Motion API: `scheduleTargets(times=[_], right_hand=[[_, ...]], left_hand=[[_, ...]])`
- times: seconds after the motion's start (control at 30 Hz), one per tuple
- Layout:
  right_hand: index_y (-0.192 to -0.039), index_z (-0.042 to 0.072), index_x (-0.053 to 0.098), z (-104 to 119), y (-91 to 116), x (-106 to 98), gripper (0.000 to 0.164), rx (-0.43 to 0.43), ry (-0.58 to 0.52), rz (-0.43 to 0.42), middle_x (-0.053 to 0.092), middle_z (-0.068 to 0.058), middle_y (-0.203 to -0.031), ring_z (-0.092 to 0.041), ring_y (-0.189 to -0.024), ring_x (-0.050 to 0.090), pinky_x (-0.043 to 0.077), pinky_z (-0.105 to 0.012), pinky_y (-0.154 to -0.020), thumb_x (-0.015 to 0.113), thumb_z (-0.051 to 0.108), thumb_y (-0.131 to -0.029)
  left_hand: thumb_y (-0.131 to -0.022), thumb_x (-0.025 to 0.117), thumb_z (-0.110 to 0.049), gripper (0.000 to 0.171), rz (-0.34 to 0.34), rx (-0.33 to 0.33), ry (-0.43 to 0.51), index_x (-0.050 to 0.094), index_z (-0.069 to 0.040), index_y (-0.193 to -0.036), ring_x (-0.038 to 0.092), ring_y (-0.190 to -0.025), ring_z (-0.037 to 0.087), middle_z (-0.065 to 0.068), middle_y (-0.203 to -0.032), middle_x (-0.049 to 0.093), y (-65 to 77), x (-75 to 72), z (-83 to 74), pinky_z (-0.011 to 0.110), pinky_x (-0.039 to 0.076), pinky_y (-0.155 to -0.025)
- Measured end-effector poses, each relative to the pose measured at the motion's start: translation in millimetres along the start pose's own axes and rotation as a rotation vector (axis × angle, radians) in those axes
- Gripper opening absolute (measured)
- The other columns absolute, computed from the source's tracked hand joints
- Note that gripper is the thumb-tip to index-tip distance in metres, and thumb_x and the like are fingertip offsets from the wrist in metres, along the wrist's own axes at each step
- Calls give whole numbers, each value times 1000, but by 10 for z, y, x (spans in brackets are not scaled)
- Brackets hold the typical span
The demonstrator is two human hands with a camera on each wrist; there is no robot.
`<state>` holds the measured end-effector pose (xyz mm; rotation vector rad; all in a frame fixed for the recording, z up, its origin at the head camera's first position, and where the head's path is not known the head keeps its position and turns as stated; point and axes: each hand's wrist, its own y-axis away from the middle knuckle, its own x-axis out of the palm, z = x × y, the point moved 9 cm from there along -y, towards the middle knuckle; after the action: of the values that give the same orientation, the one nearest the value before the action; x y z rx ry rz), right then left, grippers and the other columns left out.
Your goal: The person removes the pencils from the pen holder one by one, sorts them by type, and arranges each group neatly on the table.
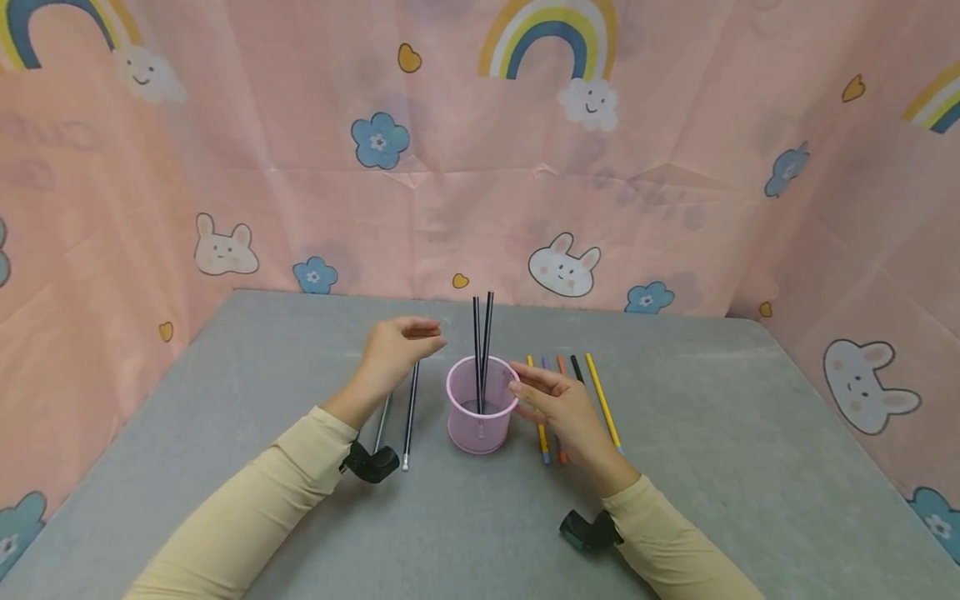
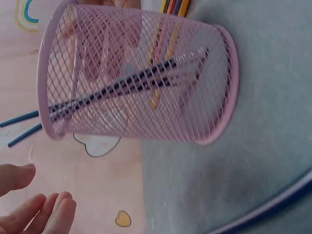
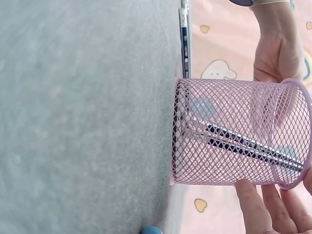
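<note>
A pink mesh pencil cup (image 1: 477,433) stands upright on the grey table. Two dark striped pencils (image 1: 486,350) lean inside it, their pale ends at the bottom, as the left wrist view (image 2: 146,78) shows through the mesh. Left of the rim hovers my left hand (image 1: 393,354), thumb and fingers apart with nothing between them. My right hand (image 1: 558,408) is at the cup's right side. Its fairly straight fingers (image 3: 256,207) touch the mesh wall, and the thumb is close to the rim.
Left of the cup lie a dark striped pencil (image 1: 411,417) and another long thin pencil (image 1: 383,421), partly under my left arm. Several coloured pencils, including a yellow one (image 1: 602,400), lie on the right, partly behind my right hand. A pink printed curtain (image 1: 450,208) surrounds the table (image 1: 720,467).
</note>
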<state>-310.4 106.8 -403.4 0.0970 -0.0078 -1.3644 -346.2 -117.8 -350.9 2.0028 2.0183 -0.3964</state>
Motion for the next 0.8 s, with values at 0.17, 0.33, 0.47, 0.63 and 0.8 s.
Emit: scheduleTargets(times=[0.17,0.33,0.47,0.63,0.8], right_hand=[[-138,3,57,-4,6,-18,47,14,3,-12,61,-18,-138,-24,-124,62,59,-35,-94,68,18,-95],[-138,4,58,-7,1,-4,46,17,8,-8,60,-19,-138,-27,-125,61,58,-37,-95,68,18,-95],[-138,3,58,-7,-5,7,46,15,3,1,60,-20,-139,-30,-127,60,58,-37,-95,68,18,-95],[-138,3,57,11,-4,2,46,6,4,1,60,-19,-138,-30,-127,60,59,-36,-94,67,18,-95],[-139,2,56,19,1,15,47,9,-9,8,59,-20,-139,-29,-127,60,59,-35,-94,67,16,-95]], left_hand=[[-90,73,-17,37,3,35,55,68,-4,-124,67,-116,27,13,-122,71,10,111,-115,40,54,-104],[-91,72,-16,35,4,66,81,68,-4,-124,68,-113,27,13,-121,72,18,183,-185,39,55,-102],[-92,70,-15,34,9,80,111,68,-3,-123,70,-110,27,14,-120,72,15,227,-214,36,57,-99],[-91,72,-14,36,23,79,164,66,-1,-124,70,-110,28,16,-120,71,0,302,-265,33,60,-94],[-90,73,-11,38,21,59,182,66,-1,-125,70,-109,29,18,-119,71,-17,358,-260,31,61,-90]])
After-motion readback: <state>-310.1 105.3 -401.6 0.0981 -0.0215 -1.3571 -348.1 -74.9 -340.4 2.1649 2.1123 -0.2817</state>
